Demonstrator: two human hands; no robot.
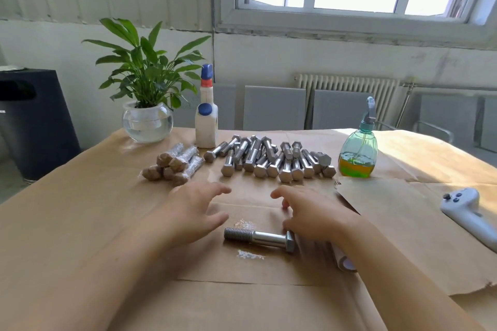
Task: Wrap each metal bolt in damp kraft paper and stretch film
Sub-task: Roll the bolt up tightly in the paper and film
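From the head view, a single steel bolt (259, 238) lies on its side on a sheet of brown kraft paper (242, 263) near the front edge of the table (67, 209), which is itself covered in the same matte, creased paper. The bolt has a smooth bright shank, a darker threaded end pointing left and a hexagonal head at the right; small wet, glistening patches mark the paper just beside it. The left hand (193, 212) hovers just left of the bolt with its grip spread, fingers loosely extended and holding nothing. The right hand (309, 215) is over the bolt's head end, fingers relaxed and spread, gripping nothing; whether it touches the bolt cannot be told. Under the right wrist a pale roll (343, 259) lies partly hidden. Toward the far edge a heap of bare bolts (277, 161) lies in the middle, shiny and hex-headed. To its left lies a small stack of wrapped bolts (173, 165), brown paper under crinkled clear film. A white plastic bottle (206, 123), a green glass-like spray bottle (359, 153) with yellow-green liquid, and a leafy plant in a round clear bowl (147, 122) stand along the far edge. A white controller (469, 213) lies at the right edge.
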